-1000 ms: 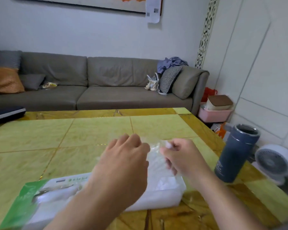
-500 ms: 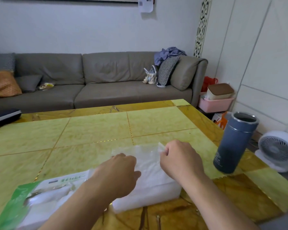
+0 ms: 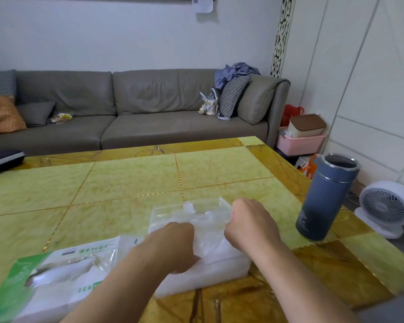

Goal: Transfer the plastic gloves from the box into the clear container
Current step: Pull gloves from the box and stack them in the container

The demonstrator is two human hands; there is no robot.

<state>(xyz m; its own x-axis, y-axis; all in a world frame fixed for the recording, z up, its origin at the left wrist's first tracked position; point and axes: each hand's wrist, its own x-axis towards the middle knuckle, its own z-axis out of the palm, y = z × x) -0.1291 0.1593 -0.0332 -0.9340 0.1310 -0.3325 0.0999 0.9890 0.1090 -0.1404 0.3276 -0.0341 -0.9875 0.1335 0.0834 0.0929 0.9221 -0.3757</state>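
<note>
Both hands have dropped from mid-air: the left hand (image 3: 173, 247) and right hand (image 3: 250, 221), fingers curled, now press the gloves (image 3: 210, 243) into the container (image 3: 203, 271) right of the box (image 3: 56, 276), nearly seating this batch.

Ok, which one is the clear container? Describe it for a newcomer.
Start at the yellow-green table; near its front edge both hands meet over a see-through box, the clear container. Unlike the green-printed glove box on its left, it has no print.

Left hand (image 3: 173, 247): fingers curled, knuckles up, pressing into the clear container (image 3: 219, 271).
Right hand (image 3: 250, 221): fisted at the container's right rim.
</note>
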